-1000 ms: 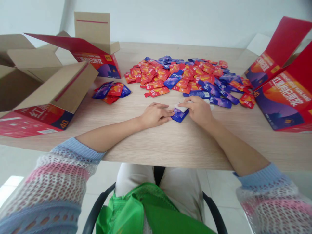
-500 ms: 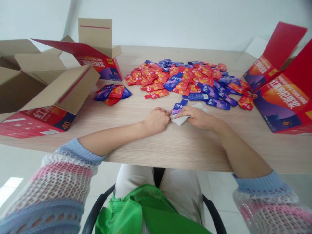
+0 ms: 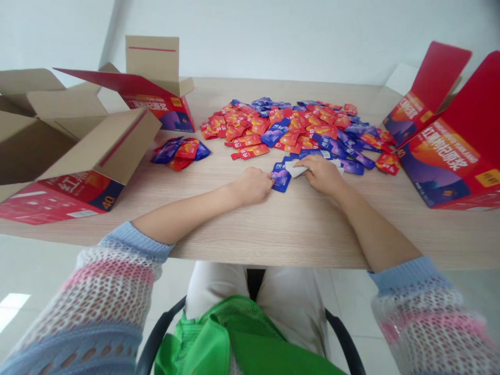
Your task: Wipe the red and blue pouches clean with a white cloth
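Observation:
A purple sachet (image 3: 280, 178) lies on the table between my hands, its printed face up. My left hand (image 3: 253, 186) is closed on the sachet's left edge, pinching it with the fingertips. In my right hand (image 3: 321, 174) is a folded white tissue (image 3: 296, 169), gripped between thumb and fingers. The tissue touches or sits just over the sachet's upper right corner; which, I cannot tell. Just beyond my hands spreads a heap of red sachets (image 3: 250, 152) and purple sachets (image 3: 275, 133).
A small pile of sachets (image 3: 187, 148) lies to the left, beside an open carton (image 3: 89, 190). Another open carton (image 3: 172, 112) stands behind it. At the right are two more red cartons (image 3: 449, 161) with raised flaps. The table's front edge (image 3: 269, 264) runs above my lap.
My right hand has moved up and slightly right with the tissue, uncovering the sachet's lower part. My left hand keeps its hold on the sachet's edge.

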Motion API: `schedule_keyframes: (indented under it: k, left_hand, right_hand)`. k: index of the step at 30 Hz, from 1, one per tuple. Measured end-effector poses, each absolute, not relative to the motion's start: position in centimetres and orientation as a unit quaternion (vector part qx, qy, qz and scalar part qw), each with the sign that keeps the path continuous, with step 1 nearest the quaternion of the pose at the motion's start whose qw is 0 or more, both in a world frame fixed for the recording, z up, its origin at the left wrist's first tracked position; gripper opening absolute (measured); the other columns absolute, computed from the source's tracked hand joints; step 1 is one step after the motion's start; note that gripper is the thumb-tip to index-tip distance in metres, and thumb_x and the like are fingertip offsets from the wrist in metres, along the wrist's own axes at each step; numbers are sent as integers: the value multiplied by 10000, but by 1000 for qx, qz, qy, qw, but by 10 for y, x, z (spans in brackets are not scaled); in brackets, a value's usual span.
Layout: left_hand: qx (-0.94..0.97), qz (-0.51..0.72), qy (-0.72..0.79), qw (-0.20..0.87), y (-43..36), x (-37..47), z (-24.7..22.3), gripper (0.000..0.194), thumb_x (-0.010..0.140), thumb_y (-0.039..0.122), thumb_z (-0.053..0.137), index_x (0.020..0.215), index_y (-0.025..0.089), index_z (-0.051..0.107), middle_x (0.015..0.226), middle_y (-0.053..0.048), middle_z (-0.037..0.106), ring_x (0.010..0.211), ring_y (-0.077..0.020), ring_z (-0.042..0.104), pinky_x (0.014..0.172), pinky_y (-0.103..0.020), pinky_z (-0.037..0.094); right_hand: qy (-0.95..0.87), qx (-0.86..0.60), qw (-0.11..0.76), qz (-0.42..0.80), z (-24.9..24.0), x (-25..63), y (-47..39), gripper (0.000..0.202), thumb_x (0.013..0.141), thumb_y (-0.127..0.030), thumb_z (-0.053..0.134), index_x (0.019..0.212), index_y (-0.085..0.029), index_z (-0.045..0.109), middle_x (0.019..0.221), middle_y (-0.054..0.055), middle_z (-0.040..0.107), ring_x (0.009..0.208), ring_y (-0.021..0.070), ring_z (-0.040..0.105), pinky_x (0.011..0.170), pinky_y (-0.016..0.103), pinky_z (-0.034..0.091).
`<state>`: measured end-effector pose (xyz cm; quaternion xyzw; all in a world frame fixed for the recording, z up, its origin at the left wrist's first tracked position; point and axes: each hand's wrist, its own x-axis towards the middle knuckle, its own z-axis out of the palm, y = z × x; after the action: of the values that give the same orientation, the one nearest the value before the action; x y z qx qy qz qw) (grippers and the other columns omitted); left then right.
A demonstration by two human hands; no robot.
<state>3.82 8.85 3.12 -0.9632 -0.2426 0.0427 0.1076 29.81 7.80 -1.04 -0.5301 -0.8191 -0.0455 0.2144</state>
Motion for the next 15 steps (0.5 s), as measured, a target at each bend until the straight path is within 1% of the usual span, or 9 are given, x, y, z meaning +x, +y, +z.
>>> schedule_keyframes:
  k: [4, 6, 8, 10, 13, 15]
  left_hand:
    - [-963, 26, -244, 111, 87, 35, 26, 296, 934, 188, 434, 1102, 123, 668, 972, -131, 723, 763, -254, 693, 560, -330, 390]
    - [-966, 15, -234, 108, 88, 32, 24, 299, 951, 210, 427, 1110, 132, 668, 1028, -128, 719, 775, -244, 694, 555, -324, 387]
    - [-969, 7, -227, 99, 91, 29, 22, 307, 959, 238, 425, 1114, 145, 673, 1049, -122, 719, 787, -237, 695, 558, -318, 387]
    - [-970, 10, -226, 92, 93, 27, 22, 312, 961, 262, 425, 1051, 149, 702, 988, -120, 730, 778, -235, 695, 566, -318, 388]
    - [-970, 21, -221, 99, 96, 26, 24, 350, 958, 284, 423, 878, 145, 734, 848, -125, 731, 736, -244, 688, 577, -332, 386]
    - [-972, 26, -208, 109, 97, 26, 28, 352, 948, 285, 430, 838, 146, 735, 813, -126, 726, 711, -246, 681, 577, -337, 381]
  right_hand:
    - [-814, -520, 249, -72, -6, 297, 76, 325, 911, -196, 454, 1121, -193, 701, 1134, 98, 690, 1061, 260, 591, 911, 418, 455]
    - [-824, -494, 268, -64, -3, 288, 71, 338, 922, -196, 448, 1154, -216, 692, 1156, 86, 686, 1075, 250, 591, 928, 419, 452]
    - [-840, -468, 270, -49, 0, 275, 65, 356, 923, -182, 446, 1186, -234, 681, 1181, 77, 678, 1095, 241, 584, 942, 416, 448]
    - [-859, -445, 251, -39, 0, 262, 59, 366, 924, -164, 443, 1188, -242, 684, 1172, 70, 681, 1087, 236, 582, 943, 413, 444]
    - [-867, -438, 231, -56, -2, 248, 54, 364, 941, -168, 427, 1160, -254, 705, 1134, 61, 693, 1042, 234, 582, 937, 410, 437]
    - [-860, -448, 231, -78, -4, 244, 55, 366, 956, -183, 411, 1157, -245, 709, 1125, 64, 691, 1030, 234, 572, 938, 402, 430]
